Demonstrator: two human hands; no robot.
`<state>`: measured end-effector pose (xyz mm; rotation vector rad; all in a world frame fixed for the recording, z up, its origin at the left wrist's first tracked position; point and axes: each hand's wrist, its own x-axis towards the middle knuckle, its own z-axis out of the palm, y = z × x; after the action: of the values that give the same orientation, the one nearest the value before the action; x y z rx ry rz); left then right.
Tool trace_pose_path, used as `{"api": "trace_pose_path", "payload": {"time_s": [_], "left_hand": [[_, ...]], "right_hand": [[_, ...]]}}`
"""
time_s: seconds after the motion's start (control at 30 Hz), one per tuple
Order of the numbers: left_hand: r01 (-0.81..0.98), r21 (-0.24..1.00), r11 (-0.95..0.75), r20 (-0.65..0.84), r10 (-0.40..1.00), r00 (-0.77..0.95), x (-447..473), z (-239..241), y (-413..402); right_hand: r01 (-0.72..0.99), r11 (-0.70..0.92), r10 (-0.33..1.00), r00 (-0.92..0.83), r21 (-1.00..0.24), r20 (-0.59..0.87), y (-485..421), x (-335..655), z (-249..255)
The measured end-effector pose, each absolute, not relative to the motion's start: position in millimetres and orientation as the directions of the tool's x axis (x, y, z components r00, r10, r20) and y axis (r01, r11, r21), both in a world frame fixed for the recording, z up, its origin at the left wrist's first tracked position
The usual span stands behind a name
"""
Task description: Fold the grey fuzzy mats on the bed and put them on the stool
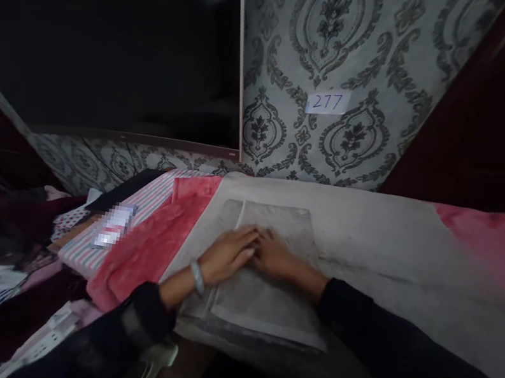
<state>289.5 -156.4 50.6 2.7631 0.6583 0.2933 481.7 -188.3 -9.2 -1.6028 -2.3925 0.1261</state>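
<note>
A folded grey cloth (pixel 262 303) lies on a grey-covered padded board (pixel 397 252) in front of me. My left hand (pixel 228 253) rests flat on it, fingers stretched out, a pale bangle on the wrist. My right hand (pixel 274 256) lies palm down beside it, fingertips touching the left hand's fingers near the cloth's middle. Both hands press on the cloth and hold nothing. Both arms wear dark sleeves.
A pink towel (pixel 151 243) and a striped cloth (pixel 142 209) lie left of the board. More pink fabric (pixel 490 242) covers its right end. Piled clothes and a white power strip (pixel 47 342) sit at lower left. Patterned wallpaper with a "277" label (pixel 327 102) is behind.
</note>
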Motion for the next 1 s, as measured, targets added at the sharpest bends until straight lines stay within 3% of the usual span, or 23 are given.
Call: {"api": "trace_pose_path", "payload": {"time_s": [0.07,0.2,0.37,0.6,0.73,0.9,1.0], "left_hand": [[0.421,0.273,-0.865,0.036,0.446,0.894,324,55,-121],[0.558,0.097,-0.824,-0.106,0.549,0.829,374,35,-70],[0.594,0.025,-0.804,-0.056,0.593,0.804,381,6,-49],[0.595,-0.006,-0.804,-0.062,0.594,0.802,382,9,-49],[0.589,-0.027,-0.808,-0.062,0.589,0.806,383,10,-49],[0.583,-0.081,-0.808,-0.105,0.589,0.802,384,20,-47],[0.561,-0.110,-0.820,-0.112,0.571,0.813,399,34,-58]], "right_hand": [[0.871,0.434,0.899,-0.402,-0.230,0.174,-211,471,-12],[0.858,0.450,0.893,-0.431,-0.249,0.129,-233,464,-11],[0.845,0.436,0.899,-0.424,-0.309,0.109,-240,463,-6],[0.786,0.479,0.869,-0.489,-0.392,0.082,-282,444,2],[0.820,0.431,0.900,-0.423,-0.376,0.108,-314,424,2],[0.750,0.385,0.920,-0.362,-0.539,0.153,-351,415,13],[0.831,0.265,0.961,-0.189,-0.490,0.200,-360,435,24]]}}
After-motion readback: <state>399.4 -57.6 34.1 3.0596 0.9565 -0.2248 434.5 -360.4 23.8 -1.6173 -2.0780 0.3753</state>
